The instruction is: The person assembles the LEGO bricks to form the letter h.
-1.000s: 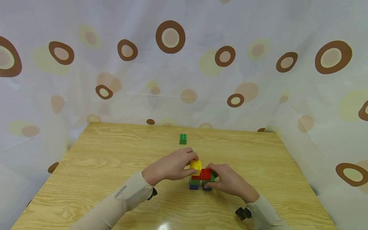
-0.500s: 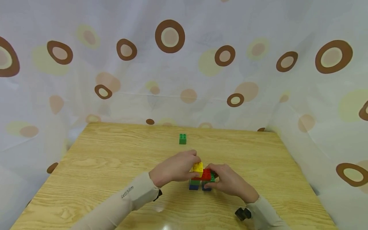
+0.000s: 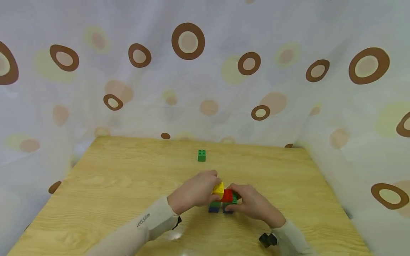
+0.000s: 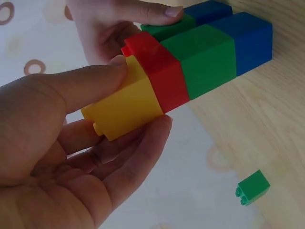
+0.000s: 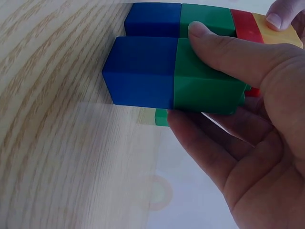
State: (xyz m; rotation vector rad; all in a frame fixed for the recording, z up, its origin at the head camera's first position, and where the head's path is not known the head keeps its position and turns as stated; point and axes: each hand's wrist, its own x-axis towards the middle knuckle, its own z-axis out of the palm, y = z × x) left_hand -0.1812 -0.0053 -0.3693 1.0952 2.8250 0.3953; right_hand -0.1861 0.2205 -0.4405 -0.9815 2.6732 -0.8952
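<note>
Between finger and thumb my left hand (image 3: 195, 191) pinches a yellow building brick (image 4: 121, 107), which sits against the top of a red brick (image 4: 162, 69). The red one lies across two stacks, each a green brick (image 4: 200, 57) over a blue brick (image 4: 252, 43). My right hand (image 3: 254, 204) grips the right stack, its thumb on the near side of that stack's green brick (image 5: 205, 76). Some green studs show beside the red brick's end. Both blue bricks stand on the wooden table (image 3: 128, 170), a small gap between them.
A loose green brick (image 3: 201, 155) with studs up stands farther back on the table, beyond the stacks. A white curtain (image 3: 205, 78) with brown rings and pale spots hangs behind the table and along its sides.
My left hand has brought the yellow brick slightly down and right, onto the red brick's left end. The right hand keeps its grip on the right stack.
</note>
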